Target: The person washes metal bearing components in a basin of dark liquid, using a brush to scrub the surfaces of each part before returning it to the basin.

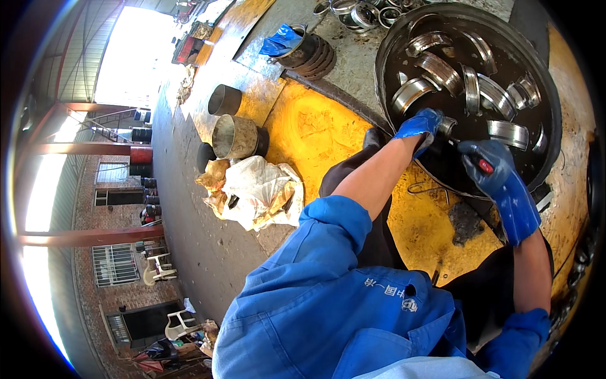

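Note:
A large round dark tub (380, 76) holds dark liquid and several shiny metal rings, among them a wide ring (411, 95) and a banded ring (508, 134). My left hand (419, 128), in a blue glove, is closed at the tub's near edge on a small metal part (447, 125), whose full shape its fingers hide. To its right, my right hand (495, 169), also gloved in blue, grips a tool with a red handle (485, 165). The tool's thin dark end points toward the small part; its exact kind cannot be made out.
Yellow, stained sheeting (315, 126) covers the floor around me. Left of me lie a white sack (262, 189) and metal cylinders (235, 137). Farther off stands a bucket with a blue cloth (282, 42). More rings (365, 14) lie beyond the tub. A bent wire (429, 189) lies near its rim.

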The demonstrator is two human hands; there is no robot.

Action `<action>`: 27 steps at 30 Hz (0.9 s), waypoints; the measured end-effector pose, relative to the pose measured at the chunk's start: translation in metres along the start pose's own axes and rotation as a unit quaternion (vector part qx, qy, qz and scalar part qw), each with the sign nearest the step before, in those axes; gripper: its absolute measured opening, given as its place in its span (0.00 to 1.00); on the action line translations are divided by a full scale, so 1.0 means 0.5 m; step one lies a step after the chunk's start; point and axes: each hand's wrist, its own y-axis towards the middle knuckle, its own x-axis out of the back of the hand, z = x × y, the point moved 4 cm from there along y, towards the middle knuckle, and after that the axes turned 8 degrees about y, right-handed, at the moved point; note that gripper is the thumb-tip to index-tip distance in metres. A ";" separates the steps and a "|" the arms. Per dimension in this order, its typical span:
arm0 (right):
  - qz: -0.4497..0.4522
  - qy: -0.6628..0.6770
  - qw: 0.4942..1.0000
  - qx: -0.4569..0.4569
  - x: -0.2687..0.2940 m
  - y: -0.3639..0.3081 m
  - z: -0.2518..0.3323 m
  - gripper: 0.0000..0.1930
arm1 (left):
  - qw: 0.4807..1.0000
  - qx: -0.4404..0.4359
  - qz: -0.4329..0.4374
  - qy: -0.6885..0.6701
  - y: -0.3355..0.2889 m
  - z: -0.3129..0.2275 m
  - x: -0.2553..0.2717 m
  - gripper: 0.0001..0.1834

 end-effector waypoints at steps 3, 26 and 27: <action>-0.017 0.087 0.992 -0.087 0.004 0.006 -0.055 0.10 | 0.998 -0.032 -0.043 0.040 -0.017 -0.026 0.002 0.23; -0.010 0.083 0.855 -0.512 -0.014 -0.081 -0.344 0.21 | 0.889 -0.141 -0.068 0.430 0.044 -0.087 -0.001 0.41; -0.002 0.101 0.845 -0.526 -0.049 -0.081 -0.338 0.21 | 0.876 -0.126 -0.061 0.461 0.053 -0.042 0.002 0.41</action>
